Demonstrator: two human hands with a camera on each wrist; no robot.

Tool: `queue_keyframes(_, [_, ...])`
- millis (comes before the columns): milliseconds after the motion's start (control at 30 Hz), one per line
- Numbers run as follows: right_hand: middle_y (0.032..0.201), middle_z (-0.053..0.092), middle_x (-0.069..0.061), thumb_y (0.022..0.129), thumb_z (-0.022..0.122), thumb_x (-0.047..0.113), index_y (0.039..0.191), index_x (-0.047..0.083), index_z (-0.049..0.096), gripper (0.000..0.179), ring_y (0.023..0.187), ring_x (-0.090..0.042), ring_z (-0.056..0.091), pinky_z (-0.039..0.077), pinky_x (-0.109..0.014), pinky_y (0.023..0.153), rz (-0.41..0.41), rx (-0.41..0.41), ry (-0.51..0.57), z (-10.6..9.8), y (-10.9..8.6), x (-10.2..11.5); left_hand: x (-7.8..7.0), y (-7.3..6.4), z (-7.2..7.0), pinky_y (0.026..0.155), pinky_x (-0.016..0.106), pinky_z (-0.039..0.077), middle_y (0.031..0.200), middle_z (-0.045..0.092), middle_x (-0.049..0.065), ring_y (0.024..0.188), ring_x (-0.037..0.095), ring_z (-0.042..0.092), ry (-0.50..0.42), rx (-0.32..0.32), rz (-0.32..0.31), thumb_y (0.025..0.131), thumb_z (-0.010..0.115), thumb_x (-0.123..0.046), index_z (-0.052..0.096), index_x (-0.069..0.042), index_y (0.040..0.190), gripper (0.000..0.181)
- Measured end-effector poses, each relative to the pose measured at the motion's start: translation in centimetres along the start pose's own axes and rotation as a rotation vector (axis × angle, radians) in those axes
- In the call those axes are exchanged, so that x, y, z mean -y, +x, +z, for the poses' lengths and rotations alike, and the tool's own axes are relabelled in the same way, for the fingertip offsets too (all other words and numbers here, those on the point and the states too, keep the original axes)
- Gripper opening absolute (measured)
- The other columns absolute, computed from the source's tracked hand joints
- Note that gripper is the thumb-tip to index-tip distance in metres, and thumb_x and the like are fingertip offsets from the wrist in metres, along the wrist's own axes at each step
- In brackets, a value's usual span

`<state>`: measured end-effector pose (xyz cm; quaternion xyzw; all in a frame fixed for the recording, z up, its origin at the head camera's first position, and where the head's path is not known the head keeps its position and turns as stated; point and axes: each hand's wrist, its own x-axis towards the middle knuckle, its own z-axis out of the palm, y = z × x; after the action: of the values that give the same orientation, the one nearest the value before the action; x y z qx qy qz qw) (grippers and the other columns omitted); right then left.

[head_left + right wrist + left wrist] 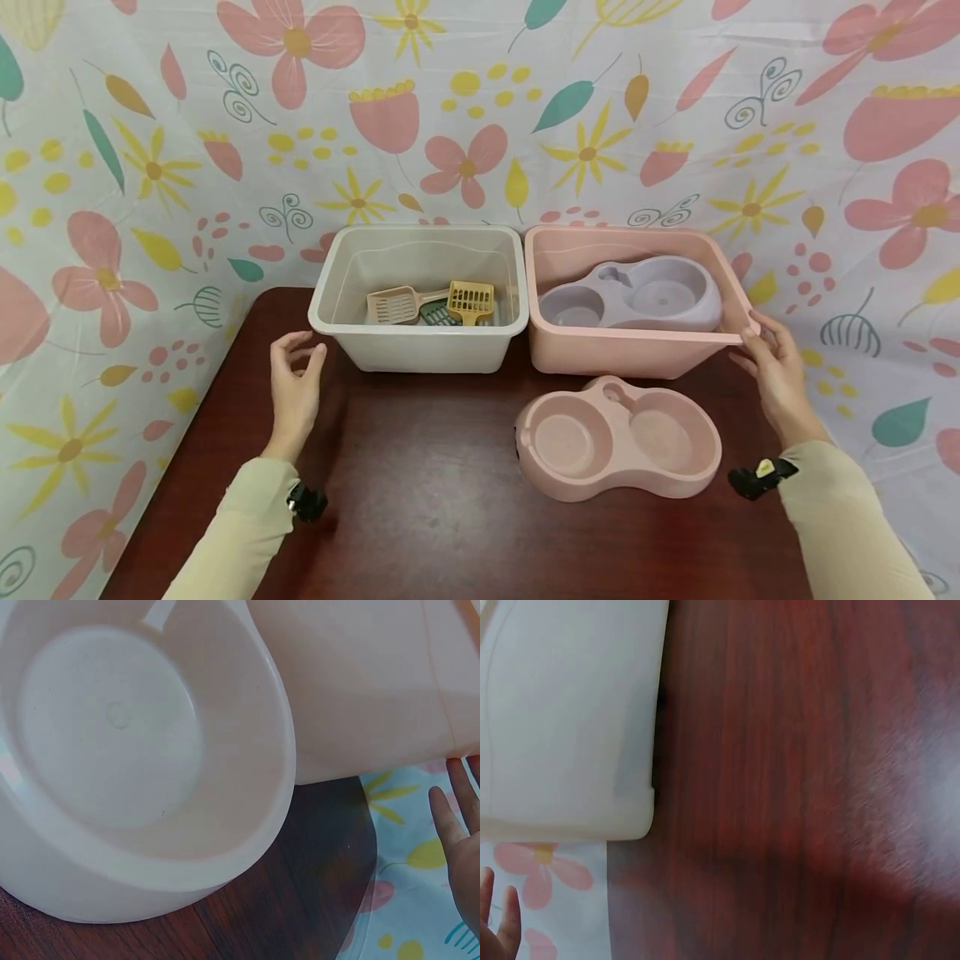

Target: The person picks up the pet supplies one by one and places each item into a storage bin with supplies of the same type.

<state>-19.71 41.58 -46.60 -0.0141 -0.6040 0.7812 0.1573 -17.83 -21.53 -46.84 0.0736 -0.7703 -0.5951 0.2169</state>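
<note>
My right hand (780, 375) holds the front right corner of a pink plastic bin (615, 354), fingers at its rim. Inside that bin a lilac double pet bowl (618, 300) leans tilted. A pink double pet bowl (600, 483) sits on the table in front of the bin; it fills much of the right wrist view. My left hand (292, 392), fingers loosely bent and holding nothing, hovers by the front left corner of a white plastic bin (423, 350). In the white bin lie a beige litter scoop (393, 306), a yellow litter scoop (471, 300) and a partly hidden green one (437, 313).
The two bins stand side by side at the back of the dark red wooden table (420, 500). Behind them hangs a flower-print cloth (465, 100), which also drops past the table's left and right edges.
</note>
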Motion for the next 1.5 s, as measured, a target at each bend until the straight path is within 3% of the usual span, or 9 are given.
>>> queue_keyframes(167, [0.13, 0.049, -0.004, 0.101, 0.053, 0.002, 0.137, 0.011, 0.054, 0.037, 0.094, -0.003, 0.066, 0.053, -0.017, 0.076, -0.011, -0.029, -0.046, 0.0, 0.1, -0.2, 1.5, -1.3, 1.0, 0.081, 0.023, 0.039, 0.111, 0.062, 0.008, 0.098, 0.008, 0.053, 0.021, 0.058, -0.047, 0.099, 0.062, -0.017, 0.061, 0.0, 0.116, 0.024])
queue_keyframes(267, [0.139, 0.043, -0.008, 0.101, 0.052, 0.003, 0.138, 0.011, 0.054, 0.037, 0.094, -0.002, 0.065, 0.052, -0.016, 0.077, -0.014, -0.05, -0.071, 0.1, 0.0, -0.2, 1.4, -2.6, 2.1, 0.08, 0.023, 0.043, 0.105, 0.066, 0.007, 0.096, 0.01, 0.056, 0.047, 0.167, -0.058, 0.098, 0.064, -0.016, 0.065, -0.002, 0.111, 0.019])
queue_keyframes(467, [0.14, 0.044, -0.009, 0.101, 0.054, 0.005, 0.137, 0.01, 0.055, 0.036, 0.095, -0.002, 0.062, 0.051, -0.015, 0.076, -0.022, -0.096, -0.107, 0.5, -0.2, -0.3, 0.7, -4.7, 4.6, 0.084, 0.027, 0.047, 0.11, 0.068, 0.008, 0.099, 0.016, 0.061, 0.072, 0.412, -0.052, 0.096, 0.067, -0.013, 0.068, -0.007, 0.115, 0.02])
queue_keyframes(700, [0.156, 0.03, -0.013, 0.101, 0.055, 0.009, 0.14, 0.012, 0.053, 0.039, 0.109, -0.006, 0.054, 0.05, -0.013, 0.078, -0.003, -0.114, -0.16, 0.4, -0.1, -0.4, -0.3, -7.3, 7.7, 0.095, 0.049, 0.044, 0.106, 0.069, 0.005, 0.102, 0.021, 0.062, 0.06, 0.587, -0.07, 0.094, 0.07, -0.014, 0.069, -0.008, 0.118, 0.025])
queue_keyframes(800, [0.154, 0.034, -0.011, 0.101, 0.055, 0.01, 0.14, 0.012, 0.053, 0.039, 0.109, -0.007, 0.053, 0.049, -0.013, 0.078, -0.011, -0.115, -0.167, 0.5, -0.2, -0.4, -0.3, -8.3, 9.0, 0.09, 0.044, 0.049, 0.102, 0.07, 0.002, 0.097, 0.02, 0.064, 0.065, 0.656, -0.075, 0.094, 0.069, -0.015, 0.068, -0.007, 0.12, 0.026])
queue_keyframes(967, [0.152, 0.036, -0.01, 0.101, 0.055, 0.011, 0.139, 0.013, 0.054, 0.038, 0.106, -0.005, 0.054, 0.049, -0.013, 0.078, -0.021, -0.114, -0.169, 0.6, -0.2, -0.4, -0.1, -9.7, 11.1, 0.078, 0.033, 0.051, 0.108, 0.068, 0.006, 0.095, 0.021, 0.064, 0.08, 0.788, -0.077, 0.097, 0.066, -0.018, 0.064, -0.003, 0.124, 0.031])
queue_keyframes(1133, [0.15, 0.038, -0.01, 0.102, 0.054, 0.01, 0.139, 0.013, 0.053, 0.037, 0.106, -0.006, 0.055, 0.05, -0.014, 0.078, -0.011, -0.127, -0.139, 0.7, -0.2, -0.4, -0.2, -10.7, 12.8, 0.08, 0.036, 0.052, 0.116, 0.066, 0.007, 0.1, 0.023, 0.063, 0.108, 0.856, -0.092, 0.097, 0.066, -0.024, 0.063, -0.004, 0.126, 0.035])
queue_keyframes(1333, [0.144, 0.043, -0.006, 0.102, 0.052, 0.008, 0.138, 0.012, 0.053, 0.036, 0.101, -0.004, 0.057, 0.05, -0.014, 0.077, -0.008, -0.152, -0.143, 0.9, -0.3, -0.4, -0.1, -11.9, 14.7, 0.082, 0.039, 0.05, 0.117, 0.067, 0.005, 0.1, 0.022, 0.061, 0.14, 0.876, -0.122, 0.097, 0.066, -0.029, 0.063, -0.006, 0.126, 0.037])
queue_keyframes(1500, [0.139, 0.045, -0.006, 0.102, 0.052, 0.008, 0.138, 0.012, 0.054, 0.036, 0.097, -0.003, 0.058, 0.05, -0.015, 0.075, 0.006, -0.186, -0.145, 1.0, -0.2, -0.5, 0.1, -12.8, 16.2, 0.08, 0.036, 0.05, 0.116, 0.066, 0.01, 0.095, 0.022, 0.061, 0.094, 0.884, -0.17, 0.096, 0.068, -0.026, 0.058, -0.002, 0.128, 0.041])
